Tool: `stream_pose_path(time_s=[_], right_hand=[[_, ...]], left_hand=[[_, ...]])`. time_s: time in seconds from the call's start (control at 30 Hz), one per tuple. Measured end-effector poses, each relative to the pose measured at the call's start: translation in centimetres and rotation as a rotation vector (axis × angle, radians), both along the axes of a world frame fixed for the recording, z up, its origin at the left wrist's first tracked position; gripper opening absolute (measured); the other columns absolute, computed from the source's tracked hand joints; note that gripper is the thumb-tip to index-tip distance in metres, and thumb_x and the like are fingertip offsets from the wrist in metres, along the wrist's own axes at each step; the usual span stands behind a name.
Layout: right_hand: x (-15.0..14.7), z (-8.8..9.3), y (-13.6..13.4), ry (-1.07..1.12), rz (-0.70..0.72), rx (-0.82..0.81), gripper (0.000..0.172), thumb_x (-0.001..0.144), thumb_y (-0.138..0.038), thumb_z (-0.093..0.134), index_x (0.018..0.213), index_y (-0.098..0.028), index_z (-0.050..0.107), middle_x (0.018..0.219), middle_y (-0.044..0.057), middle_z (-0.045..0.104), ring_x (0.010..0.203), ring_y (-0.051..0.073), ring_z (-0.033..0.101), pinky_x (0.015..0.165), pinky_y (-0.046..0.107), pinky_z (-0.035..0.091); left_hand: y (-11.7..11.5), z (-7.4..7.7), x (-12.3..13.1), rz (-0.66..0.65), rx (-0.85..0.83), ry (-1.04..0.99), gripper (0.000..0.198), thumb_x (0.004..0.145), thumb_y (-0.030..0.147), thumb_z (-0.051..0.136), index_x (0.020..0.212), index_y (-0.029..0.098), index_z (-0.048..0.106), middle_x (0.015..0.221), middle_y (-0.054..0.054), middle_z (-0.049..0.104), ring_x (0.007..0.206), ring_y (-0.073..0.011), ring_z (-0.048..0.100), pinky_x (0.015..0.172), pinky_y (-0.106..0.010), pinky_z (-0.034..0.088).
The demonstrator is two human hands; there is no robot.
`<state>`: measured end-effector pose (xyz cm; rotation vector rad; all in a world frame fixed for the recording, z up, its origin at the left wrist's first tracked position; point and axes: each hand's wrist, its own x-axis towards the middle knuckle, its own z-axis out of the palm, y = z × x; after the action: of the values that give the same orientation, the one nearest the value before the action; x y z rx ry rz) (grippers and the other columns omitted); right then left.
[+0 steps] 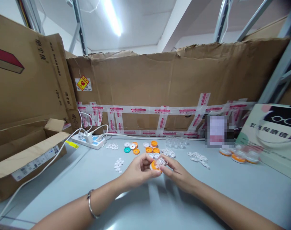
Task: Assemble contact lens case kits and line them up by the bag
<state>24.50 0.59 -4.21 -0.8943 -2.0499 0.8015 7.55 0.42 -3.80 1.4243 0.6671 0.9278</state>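
Note:
Close together above the table, my left hand [137,171] and my right hand [180,175] are both closed on small parts. Between the left thumb and fingers is an orange and white round plastic piece [154,166]. A clear plastic cap [162,160] is pinched in the right hand, against or very near the orange piece; whether they are joined cannot be made out. Just beyond the hands lie orange rings [149,149] and white rings. Small white discs [118,164] are scattered left of my left hand. White plastic pieces [168,153] lie behind the right hand.
Clear caps [176,142] stand at the back, with more white pieces [198,158] to the right. Finished-looking orange and clear round pieces [238,156] sit near a printed box [271,140]. A power strip [89,140] and an open carton [37,153] with a trailing cable occupy the left.

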Motion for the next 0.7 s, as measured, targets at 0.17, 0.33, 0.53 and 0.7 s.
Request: stream_pose_path(time_s=[0.17,0.33,0.53,0.7], right_hand=[[-0.3,-0.6,0.2,0.082,0.003,-0.053,0.03,0.082,-0.045,0.039,0.072,-0.018,0.048,0.068,0.0,0.047,0.066,0.015,0.045,0.063,0.026,0.038],[-0.5,0.1,-0.1,0.083,-0.087,-0.052,0.023,0.083,-0.042,0.043,0.077,-0.02,0.048,0.071,-0.001,0.049,0.069,0.015,0.048,0.065,0.026,0.04],[0.3,1.7,0.3,-0.004,-0.125,-0.051,0.021,0.079,-0.04,0.048,0.087,-0.02,0.05,0.067,-0.002,0.051,0.063,0.014,0.05,0.061,0.025,0.04],[8.3,4.1,3.2,-0.371,-0.406,-0.081,0.018,0.075,-0.038,0.05,0.083,-0.022,0.049,0.066,-0.002,0.056,0.061,0.015,0.051,0.054,0.023,0.036]], left_hand=[[-0.4,-0.1,0.1,0.087,0.201,0.091,0.03,0.068,0.03,0.069,0.078,0.016,0.044,0.084,-0.007,0.062,0.079,-0.0168,0.06,0.071,-0.029,0.043],[-0.4,-0.1,0.3,0.185,0.248,0.109,0.024,0.07,0.025,0.066,0.077,0.015,0.046,0.079,-0.004,0.06,0.076,-0.0149,0.059,0.07,-0.027,0.045],[-0.3,-0.7,0.3,0.167,0.202,0.194,0.038,0.064,0.025,0.072,0.092,0.016,0.048,0.1,-0.008,0.059,0.088,-0.0192,0.059,0.079,-0.033,0.047],[-0.1,-0.3,0.0,0.203,0.226,0.235,0.033,0.071,0.029,0.066,0.099,0.019,0.05,0.116,-0.01,0.052,0.103,-0.0219,0.054,0.089,-0.038,0.045]])
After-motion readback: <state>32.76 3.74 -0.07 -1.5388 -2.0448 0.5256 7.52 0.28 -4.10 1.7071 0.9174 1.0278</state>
